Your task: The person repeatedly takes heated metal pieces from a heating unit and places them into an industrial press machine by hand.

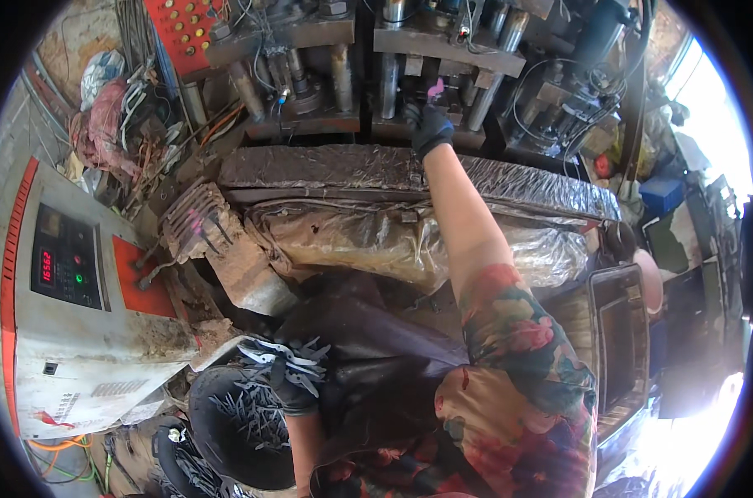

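Note:
My right hand (433,131), in a dark glove, reaches far forward into the opening of a press (448,51). Its fingers look closed on a small metal piece whose glowing pink tip (435,89) sticks out beyond them; the gripped end is hidden. Low at centre-left, my left hand (296,393), also gloved, is closed around a bunch of grey metal plier-shaped blanks (287,362). Just beside and below it stands a black bucket (214,448) holding many slim metal pieces (256,412).
A heater block (198,217) with pink-glowing pieces sits left of a foil-wrapped beam (326,170) running before the presses. At left stands a grey control cabinet (136,349) with a lit display. A second bucket (170,452) lies low left; a metal-framed chair (617,344) is at right.

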`<state>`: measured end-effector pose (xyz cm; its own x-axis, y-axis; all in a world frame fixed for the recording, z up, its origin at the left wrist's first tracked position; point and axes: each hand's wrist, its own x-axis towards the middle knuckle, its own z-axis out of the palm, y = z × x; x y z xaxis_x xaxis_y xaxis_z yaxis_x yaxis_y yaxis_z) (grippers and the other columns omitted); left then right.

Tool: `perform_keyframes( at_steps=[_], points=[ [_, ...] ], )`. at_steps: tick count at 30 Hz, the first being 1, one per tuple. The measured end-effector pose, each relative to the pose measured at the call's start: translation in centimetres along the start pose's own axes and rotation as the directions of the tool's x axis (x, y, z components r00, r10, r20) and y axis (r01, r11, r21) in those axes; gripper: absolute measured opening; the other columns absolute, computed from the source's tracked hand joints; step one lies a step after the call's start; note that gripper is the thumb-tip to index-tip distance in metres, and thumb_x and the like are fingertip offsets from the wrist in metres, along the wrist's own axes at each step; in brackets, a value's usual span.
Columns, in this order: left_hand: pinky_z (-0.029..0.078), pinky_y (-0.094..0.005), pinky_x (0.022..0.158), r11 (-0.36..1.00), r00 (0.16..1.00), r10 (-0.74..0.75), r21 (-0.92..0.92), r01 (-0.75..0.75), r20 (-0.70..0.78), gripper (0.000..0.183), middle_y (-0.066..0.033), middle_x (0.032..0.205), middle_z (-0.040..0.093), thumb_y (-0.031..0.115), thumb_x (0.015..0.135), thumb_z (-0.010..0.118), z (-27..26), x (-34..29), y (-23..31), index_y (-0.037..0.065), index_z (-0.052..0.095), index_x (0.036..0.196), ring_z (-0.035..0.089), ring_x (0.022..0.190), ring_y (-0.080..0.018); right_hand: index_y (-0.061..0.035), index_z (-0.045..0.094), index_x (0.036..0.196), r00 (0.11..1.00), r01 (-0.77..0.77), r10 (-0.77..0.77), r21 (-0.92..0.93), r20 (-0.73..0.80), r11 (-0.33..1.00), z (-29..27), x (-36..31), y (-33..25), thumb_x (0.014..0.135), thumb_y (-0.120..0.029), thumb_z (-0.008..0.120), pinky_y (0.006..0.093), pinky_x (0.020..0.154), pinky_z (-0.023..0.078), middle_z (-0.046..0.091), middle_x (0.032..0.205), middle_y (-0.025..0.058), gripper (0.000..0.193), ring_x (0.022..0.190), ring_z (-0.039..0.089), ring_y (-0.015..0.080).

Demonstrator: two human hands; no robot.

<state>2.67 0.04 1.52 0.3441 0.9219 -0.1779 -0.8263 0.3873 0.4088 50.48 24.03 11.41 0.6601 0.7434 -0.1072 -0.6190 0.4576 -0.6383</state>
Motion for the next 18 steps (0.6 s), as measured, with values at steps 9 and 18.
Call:
perform_keyframes(
  at_steps=[9, 18],
  points=[
    [0.051, -0.0475, 0.079, 1.0, 1.0, -0.014, -0.004, 0.014, -0.009, 0.034, -0.0101, 0.1, 0.061, 0.027, 0.082, 0.059, 0.7, -0.4, -0.4, 0.006, 0.056, 0.108, 0.061, 0.083, -0.0267, -0.0052, 0.057, 0.104, 0.994, 0.104, -0.104, -0.013, -0.02, 0.995, -3.1, 0.2, -1.5, 0.096, -0.031, 0.044, 0.0288, 0.069, 0.051, 0.065, 0.091, 0.011, 0.03, 0.082, 0.063, 0.0224],
    [0.044, -0.0576, 0.089, 1.0, 1.0, -0.004, 0.006, 0.004, 0.014, 0.03, -0.0097, 0.097, 0.062, 0.027, 0.083, 0.06, 0.2, -0.3, 0.3, 0.008, 0.058, 0.106, 0.061, 0.087, -0.0294, -0.0073, 0.064, 0.108, 0.733, 0.599, -0.269, -0.78, 0.625, -0.182, -11.2, -14.0, -6.7, 0.094, -0.03, 0.044, 0.0368, 0.071, 0.051, 0.067, 0.102, 0.0141, 0.033, 0.087, 0.065, 0.0257]
  ],
)
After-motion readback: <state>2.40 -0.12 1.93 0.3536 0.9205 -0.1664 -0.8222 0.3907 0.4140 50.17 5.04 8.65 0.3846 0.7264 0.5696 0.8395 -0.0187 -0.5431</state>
